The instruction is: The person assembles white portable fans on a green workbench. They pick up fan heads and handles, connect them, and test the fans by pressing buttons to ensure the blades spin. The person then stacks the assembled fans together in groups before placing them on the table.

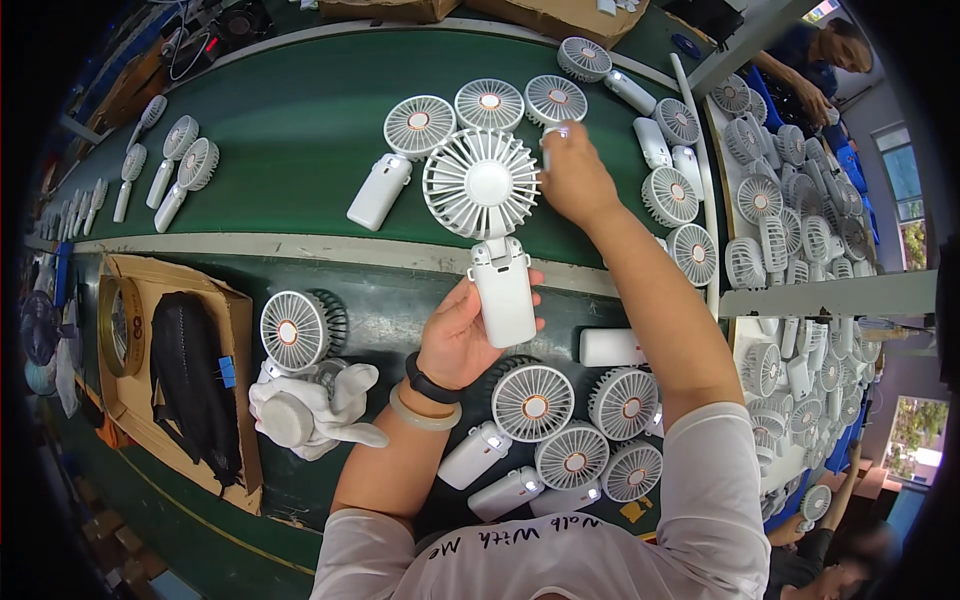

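My left hand grips the handle of a white hand-held fan and holds it upright over the green belt, its round grille facing me. My right hand reaches out past that fan and closes its fingers on the handle of another white fan lying on the belt. Two more fans lie in a row beside it.
Several white fans are heaped near my body. A white glove lies beside a fan. An open cardboard box holds a black bag and a tape roll. Racks crowded with fans stand at right. More fans lie far left. Another person works at top right.
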A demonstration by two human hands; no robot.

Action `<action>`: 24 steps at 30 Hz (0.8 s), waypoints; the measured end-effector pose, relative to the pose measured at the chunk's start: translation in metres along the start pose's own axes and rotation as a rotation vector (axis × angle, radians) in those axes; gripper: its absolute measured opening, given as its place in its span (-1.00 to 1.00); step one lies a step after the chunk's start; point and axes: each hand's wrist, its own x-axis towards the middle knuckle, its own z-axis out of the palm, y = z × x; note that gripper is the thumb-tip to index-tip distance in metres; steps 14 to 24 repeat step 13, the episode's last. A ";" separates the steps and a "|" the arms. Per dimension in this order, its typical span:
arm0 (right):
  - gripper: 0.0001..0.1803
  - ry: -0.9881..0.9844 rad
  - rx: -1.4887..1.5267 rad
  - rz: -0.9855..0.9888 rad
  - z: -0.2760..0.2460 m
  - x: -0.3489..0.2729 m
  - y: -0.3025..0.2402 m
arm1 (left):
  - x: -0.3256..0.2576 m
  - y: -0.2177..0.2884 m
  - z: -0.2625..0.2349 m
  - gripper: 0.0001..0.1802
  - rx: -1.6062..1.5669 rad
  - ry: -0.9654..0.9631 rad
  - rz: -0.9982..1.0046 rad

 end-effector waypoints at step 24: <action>-0.18 -0.380 2.000 0.218 -0.087 -0.119 -0.002 | 0.002 -0.023 0.004 -0.37 0.590 0.260 0.088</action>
